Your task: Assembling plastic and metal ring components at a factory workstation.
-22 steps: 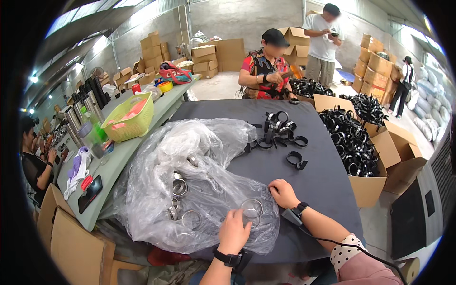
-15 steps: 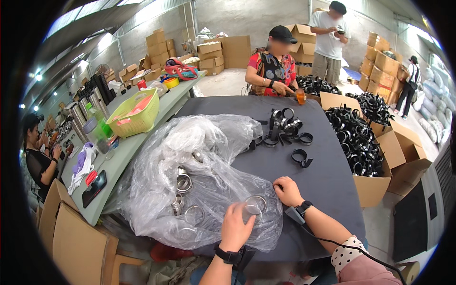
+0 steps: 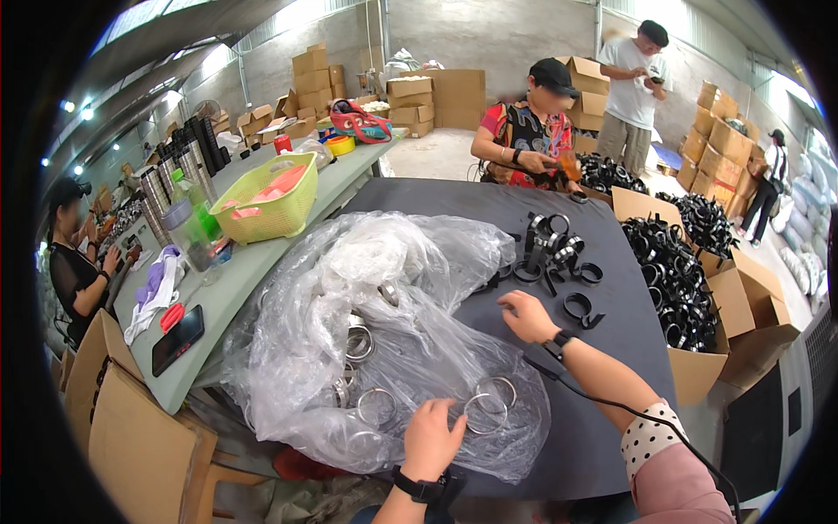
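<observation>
Metal rings (image 3: 491,403) lie inside the big clear plastic bag (image 3: 384,323) at the near edge of the dark table (image 3: 611,437), and the left hand (image 3: 434,439) rests on the film right beside them, fingers spread and loosely curled, gripping nothing I can make out. Just beyond, the right hand (image 3: 526,316) has slid up off the bag's near corner and now sits at its right edge, fingers bent on the plastic; whether it pinches the film I cannot tell. Past it, the black clamps (image 3: 559,258) lie scattered mid-table as before, with an open carton of more clamps (image 3: 676,279) to the right. At the far end the seated worker (image 3: 530,131) appears higher and further away than half a second ago.
</observation>
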`<state>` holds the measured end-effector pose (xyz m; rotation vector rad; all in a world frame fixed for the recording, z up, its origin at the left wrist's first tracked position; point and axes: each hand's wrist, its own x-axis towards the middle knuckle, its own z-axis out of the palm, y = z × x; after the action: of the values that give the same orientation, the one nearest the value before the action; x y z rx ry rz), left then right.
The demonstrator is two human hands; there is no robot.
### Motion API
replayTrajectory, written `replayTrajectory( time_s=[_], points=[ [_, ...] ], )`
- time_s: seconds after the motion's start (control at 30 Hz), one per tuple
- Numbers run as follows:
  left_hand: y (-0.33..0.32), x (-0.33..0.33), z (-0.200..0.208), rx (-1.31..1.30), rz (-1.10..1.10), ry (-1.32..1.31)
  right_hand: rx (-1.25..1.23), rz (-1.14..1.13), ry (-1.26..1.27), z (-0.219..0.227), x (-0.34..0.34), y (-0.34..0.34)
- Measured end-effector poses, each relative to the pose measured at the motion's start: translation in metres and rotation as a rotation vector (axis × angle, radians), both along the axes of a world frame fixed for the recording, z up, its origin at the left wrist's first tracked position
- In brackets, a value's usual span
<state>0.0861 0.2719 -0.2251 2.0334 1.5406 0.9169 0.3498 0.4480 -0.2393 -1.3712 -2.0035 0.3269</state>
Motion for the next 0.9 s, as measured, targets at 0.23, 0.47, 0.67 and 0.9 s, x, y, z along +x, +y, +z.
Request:
replayTrajectory(
  time_s=[0.23,0.47,0.67,0.9],
  points=[
    [0.004,-0.003,-0.003,-0.022,-0.013,0.03,-0.11,-0.373,-0.529,-0.01,-0.039,0.07],
    [0.005,0.006,-0.003,-0.011,-0.036,0.044,-0.064,-0.356,-0.512,-0.006,0.028,0.048],
    [0.001,0.022,0.003,-0.006,-0.057,0.03,0.069,-0.303,-0.205,-0.01,0.087,0.004],
    [-0.001,0.039,0.01,0.009,-0.071,0.019,-0.499,-0.33,0.932,0.01,0.106,-0.027]
  ],
)
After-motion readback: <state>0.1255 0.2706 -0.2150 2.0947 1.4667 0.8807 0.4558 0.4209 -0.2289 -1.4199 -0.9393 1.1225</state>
